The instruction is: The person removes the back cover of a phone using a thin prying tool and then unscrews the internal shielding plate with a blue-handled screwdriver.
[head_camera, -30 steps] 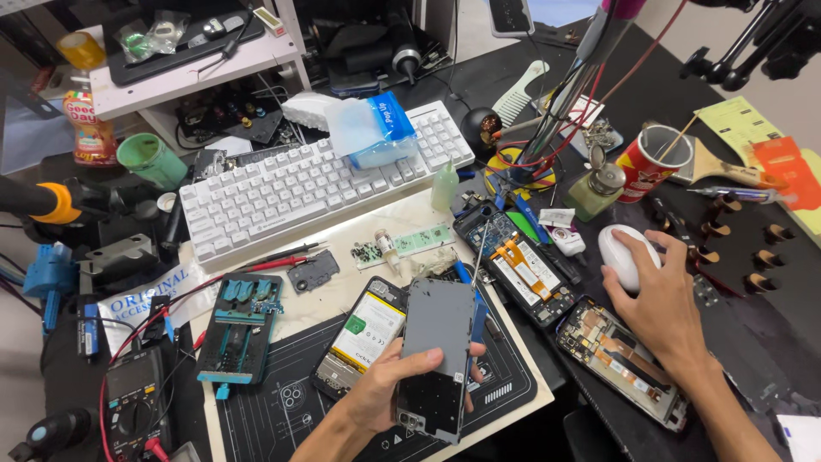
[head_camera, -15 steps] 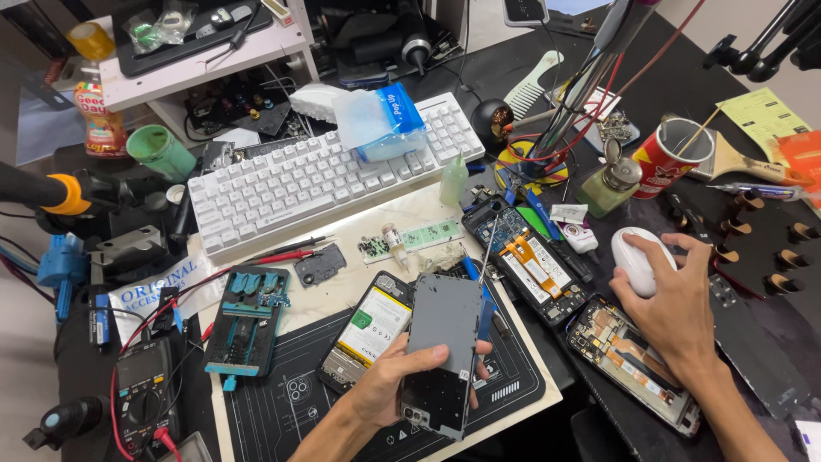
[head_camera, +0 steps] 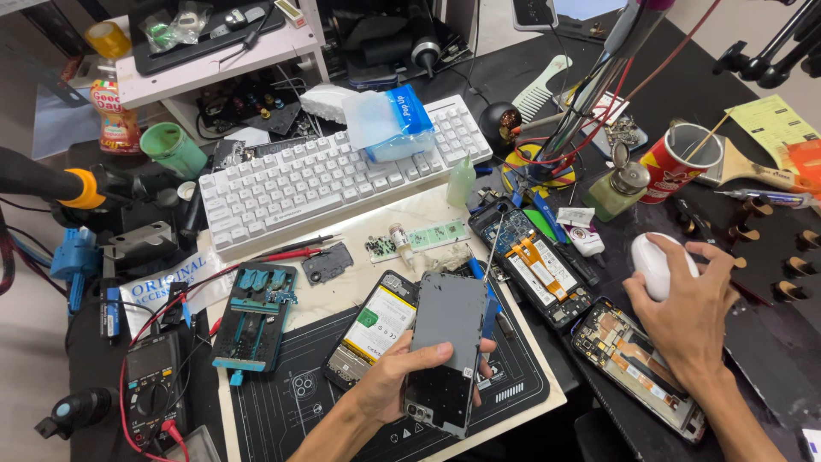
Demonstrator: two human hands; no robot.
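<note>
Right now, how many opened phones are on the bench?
3 lie open: one on the mat beside the left hand, one right of the mat, one under the right hand. Clutter may hide more.

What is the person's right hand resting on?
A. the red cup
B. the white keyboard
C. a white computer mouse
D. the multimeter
C: the right hand lies over the white computer mouse on the dark table, fingers curled round it, while the left hand holds a grey phone panel.
</note>
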